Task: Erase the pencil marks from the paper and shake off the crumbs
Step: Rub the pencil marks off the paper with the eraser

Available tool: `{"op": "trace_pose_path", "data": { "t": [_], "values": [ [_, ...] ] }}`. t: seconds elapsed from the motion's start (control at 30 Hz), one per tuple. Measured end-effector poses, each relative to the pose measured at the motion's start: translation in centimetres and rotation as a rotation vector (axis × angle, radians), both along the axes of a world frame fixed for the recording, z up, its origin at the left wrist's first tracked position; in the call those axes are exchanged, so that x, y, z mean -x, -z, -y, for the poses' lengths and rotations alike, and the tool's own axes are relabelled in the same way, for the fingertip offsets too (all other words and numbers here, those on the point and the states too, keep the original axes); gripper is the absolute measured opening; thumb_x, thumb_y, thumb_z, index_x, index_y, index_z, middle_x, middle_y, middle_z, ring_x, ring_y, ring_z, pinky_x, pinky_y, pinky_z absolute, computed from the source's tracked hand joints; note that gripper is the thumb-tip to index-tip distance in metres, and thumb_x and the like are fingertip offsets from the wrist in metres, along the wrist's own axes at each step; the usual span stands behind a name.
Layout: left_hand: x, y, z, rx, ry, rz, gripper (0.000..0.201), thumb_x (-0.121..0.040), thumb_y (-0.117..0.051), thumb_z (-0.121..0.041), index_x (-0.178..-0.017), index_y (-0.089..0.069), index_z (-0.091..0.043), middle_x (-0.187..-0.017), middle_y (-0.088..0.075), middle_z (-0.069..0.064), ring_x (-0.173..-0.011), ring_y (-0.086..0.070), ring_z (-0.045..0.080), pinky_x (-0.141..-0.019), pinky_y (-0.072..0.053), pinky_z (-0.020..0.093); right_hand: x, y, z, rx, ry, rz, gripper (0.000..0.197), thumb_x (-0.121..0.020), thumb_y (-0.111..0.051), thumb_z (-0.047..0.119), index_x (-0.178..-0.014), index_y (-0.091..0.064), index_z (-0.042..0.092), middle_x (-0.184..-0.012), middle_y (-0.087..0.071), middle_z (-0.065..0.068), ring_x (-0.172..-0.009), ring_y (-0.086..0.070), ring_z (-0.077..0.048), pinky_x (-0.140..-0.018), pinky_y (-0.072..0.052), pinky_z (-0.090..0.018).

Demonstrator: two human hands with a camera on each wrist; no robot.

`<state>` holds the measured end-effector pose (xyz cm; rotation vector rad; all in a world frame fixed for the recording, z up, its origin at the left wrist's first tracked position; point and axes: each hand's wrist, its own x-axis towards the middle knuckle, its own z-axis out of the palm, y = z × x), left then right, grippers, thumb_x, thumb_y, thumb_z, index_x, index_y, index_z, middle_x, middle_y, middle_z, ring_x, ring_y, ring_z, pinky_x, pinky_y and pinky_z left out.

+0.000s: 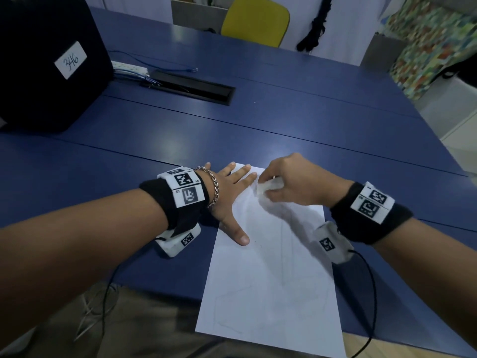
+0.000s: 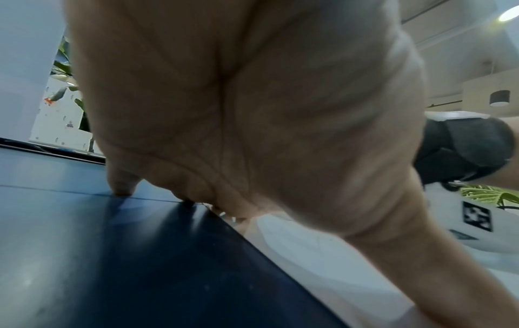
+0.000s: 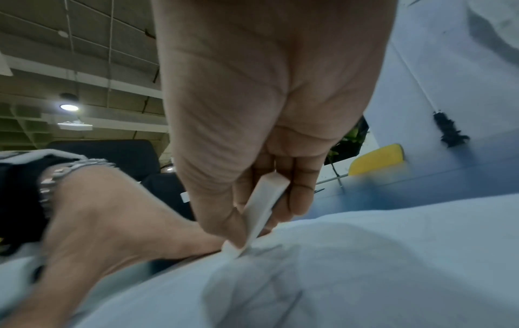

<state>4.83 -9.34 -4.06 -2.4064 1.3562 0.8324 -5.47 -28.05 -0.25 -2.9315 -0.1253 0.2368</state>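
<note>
head view shows a white sheet of paper [image 1: 271,280] lying flat on the blue table [image 1: 284,120], its near end hanging past the table's near edge. faint pencil marks [image 1: 284,244] run across the paper, greyest near its far end, with a few small dark specks beside them. the left hand [image 1: 232,192] lies flat on the far left part of the paper, fingers straight and spread, thumb stretched toward the near side, palm pressing the sheet down; the little finger reaches off the paper onto the table. the right hand [image 1: 296,179] is over the far end of the paper, just right of the left hand's fingertips, its fingers curled round a white eraser [image 1: 268,187] whose lower end touches the paper. right wrist view shows the eraser [image 3: 261,213] as a long block pinched between thumb and fingers, tilted, with its tip on the sheet where the paper [image 3: 365,255] puckers slightly. left wrist view shows the left palm [image 2: 252,111] from below, with the paper's edge [image 2: 323,255] under it. a chain bracelet [image 1: 213,187] sits on the left wrist. beyond the paper, on the table, are a black case [image 1: 44,63] with a label reading 346 at the far left, a white power strip [image 1: 129,68] and a black cable slot [image 1: 193,86]. a yellow chair [image 1: 255,19] stands past the table's far edge.
</note>
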Motion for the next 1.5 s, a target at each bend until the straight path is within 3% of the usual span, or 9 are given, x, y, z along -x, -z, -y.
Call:
{"op": "trace_pose_path", "data": {
  "t": [0.13,0.23,0.4,0.57,0.77,1.0,1.13,1.33,1.5],
  "values": [
    [-0.1,0.1,0.1,-0.014,0.000,0.017,0.168,-0.038,-0.061,-0.106,-0.155,0.037,-0.036,-0.162,0.042,-0.019,-0.155,0.033,0.017,-0.122,0.004,0.073,2.3,-0.4,-1.6,-0.044,-0.109,-0.130,0.029,-0.079,-0.073,0.032,-0.108,-0.077,0.032,-0.098,-0.072,0.015,-0.083,-0.062,-0.007,-0.072,-0.043,-0.011],
    [-0.1,0.2,0.4,-0.028,0.004,0.020,0.168,-0.037,-0.060,-0.106,-0.154,0.038,-0.036,-0.162,0.043,-0.019,-0.155,0.033,0.017,-0.121,0.004,0.073,2.2,-0.7,-1.6,-0.074,-0.133,-0.158,0.034,-0.077,-0.068,0.044,-0.108,-0.076,0.034,-0.099,-0.072,0.016,-0.086,-0.063,-0.006,-0.077,-0.051,-0.022],
    [-0.1,0.0,0.4,-0.044,-0.003,0.010,0.170,-0.031,-0.057,-0.107,-0.153,0.039,-0.039,-0.161,0.043,-0.020,-0.155,0.033,0.016,-0.122,0.002,0.073,0.0,0.1,-0.1,-0.010,-0.036,0.022,0.031,-0.078,-0.068,0.030,-0.108,-0.076,0.028,-0.097,-0.071,0.009,-0.088,-0.066,-0.019,-0.078,-0.056,-0.040],
    [0.1,-0.2,0.6,-0.074,0.011,0.036,0.169,-0.039,-0.061,-0.106,-0.154,0.039,-0.035,-0.162,0.044,-0.017,-0.155,0.032,0.018,-0.122,-0.002,0.072,2.3,-0.4,-0.9,-0.017,-0.171,-0.158,0.028,-0.082,-0.071,0.038,-0.110,-0.072,0.037,-0.099,-0.070,0.018,-0.086,-0.062,-0.007,-0.066,-0.042,-0.012],
    [0.1,-0.6,0.7,-0.095,-0.003,0.014,0.169,-0.039,-0.063,-0.105,-0.153,0.040,-0.037,-0.160,0.046,-0.020,-0.153,0.036,0.016,-0.122,0.000,0.072,0.8,0.0,0.1,0.047,-0.070,-0.002,0.031,-0.082,-0.068,0.034,-0.112,-0.072,0.029,-0.100,-0.069,0.010,-0.092,-0.065,-0.019,-0.077,-0.056,-0.040],
    [-0.1,-0.1,0.8,-0.083,0.011,0.028,0.169,-0.040,-0.063,-0.105,-0.155,0.038,-0.034,-0.161,0.046,-0.018,-0.155,0.033,0.019,-0.122,0.001,0.073,4.6,-0.5,-2.0,-0.017,-0.210,-0.195,0.025,-0.084,-0.067,0.044,-0.103,-0.073,0.029,-0.094,-0.072,0.010,-0.085,-0.062,-0.011,-0.077,-0.054,-0.032],
    [0.0,0.1,0.4,-0.021,0.045,0.061,0.164,-0.045,-0.061,-0.105,-0.155,0.038,-0.033,-0.165,0.040,-0.012,-0.157,0.029,0.022,-0.123,0.006,0.071,5.9,-2.1,-0.5,-0.009,-0.127,-0.121,0.025,-0.089,-0.068,0.039,-0.112,-0.072,0.033,-0.105,-0.070,0.016,-0.089,-0.057,-0.005,-0.074,-0.043,-0.011],
    [0.7,0.6,-1.2,0.051,0.005,0.095,0.134,-0.057,-0.027,-0.111,-0.153,0.036,-0.045,-0.170,0.031,0.011,-0.158,0.026,0.030,-0.123,0.017,0.062,10.9,-2.2,-1.3,0.053,-0.059,-0.208,0.033,-0.092,-0.060,0.051,-0.121,-0.063,0.038,-0.115,-0.061,0.021,-0.100,-0.058,-0.002,-0.085,-0.054,-0.029],
    [0.5,0.0,-3.7,0.067,0.030,0.086,0.123,-0.066,-0.013,-0.107,-0.163,0.019,-0.038,-0.169,0.035,-0.005,-0.154,0.035,0.025,-0.123,0.017,0.062,11.9,-1.3,-0.9,0.112,0.027,-0.208,0.028,-0.091,-0.059,0.051,-0.116,-0.057,0.040,-0.113,-0.057,0.023,-0.095,-0.058,-0.005,-0.080,-0.052,-0.029]
  ]
}}
